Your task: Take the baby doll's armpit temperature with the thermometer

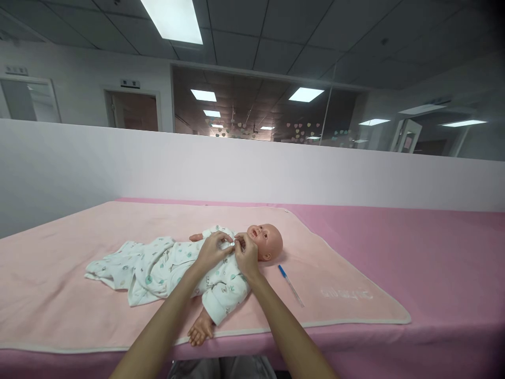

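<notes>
A baby doll [270,239] lies on its back with its head to the right, dressed in a white printed outfit [224,287]. Over the doll's upper chest, just below the chin, both hands meet at the neckline. My left hand [213,250] has its thumb and fingers pinched on the outfit's edge there. Beside the head, my right hand [246,253] pinches the same neckline from the other side. A small pale fastener [233,243] shows between the fingertips. The fingers hide most of the collar. The near sleeve ends at the doll's open hand [201,328].
Underneath lies a peach blanket [59,295] with a light border, over a pink table cover [414,252]. A thin clear stick with a blue end [291,286], like a pen, rests right of the doll. A low white partition [252,171] stands behind the table.
</notes>
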Tool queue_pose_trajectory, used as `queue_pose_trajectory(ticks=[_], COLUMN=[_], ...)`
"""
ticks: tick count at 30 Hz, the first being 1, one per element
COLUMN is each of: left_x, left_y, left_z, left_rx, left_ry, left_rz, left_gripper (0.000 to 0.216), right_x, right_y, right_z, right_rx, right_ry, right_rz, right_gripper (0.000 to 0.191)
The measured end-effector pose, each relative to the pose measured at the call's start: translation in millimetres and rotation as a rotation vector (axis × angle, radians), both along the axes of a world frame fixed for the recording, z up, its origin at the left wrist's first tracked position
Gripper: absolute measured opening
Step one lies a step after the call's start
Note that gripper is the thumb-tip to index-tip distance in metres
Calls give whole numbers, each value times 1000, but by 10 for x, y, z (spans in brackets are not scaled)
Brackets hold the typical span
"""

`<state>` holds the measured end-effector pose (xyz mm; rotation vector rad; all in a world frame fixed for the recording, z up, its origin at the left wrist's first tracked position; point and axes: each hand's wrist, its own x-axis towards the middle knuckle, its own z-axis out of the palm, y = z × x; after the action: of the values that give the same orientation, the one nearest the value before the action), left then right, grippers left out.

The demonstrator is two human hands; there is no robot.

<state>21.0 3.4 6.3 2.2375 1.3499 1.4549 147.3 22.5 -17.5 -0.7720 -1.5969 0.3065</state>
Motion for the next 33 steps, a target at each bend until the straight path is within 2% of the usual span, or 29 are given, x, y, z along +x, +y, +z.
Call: queue_pose_trajectory(ticks=[6,12,18,24,33], left_x=[12,-3,-237,-377,-329], left_y=[-23,-160,-222,-207,-197], left_z=[10,76,87,53,20], left_rx=[53,116,-21,-118,-121], left_ry=[40,164,85,-34,120], left_rz=[-3,69,55,18,113], left_gripper=[8,7,15,23,23], right_x=[-10,-16,-57,-76,-106], right_y=[1,2,-93,-122,-104], right_z=[-5,28,114,125,139], right_rx=[12,80,194,176,156], right_ry=[-52,-196,-424,-453,-446], right_rz=[-63,-157,-46,-64,-72], right_gripper=[16,21,16,8,10])
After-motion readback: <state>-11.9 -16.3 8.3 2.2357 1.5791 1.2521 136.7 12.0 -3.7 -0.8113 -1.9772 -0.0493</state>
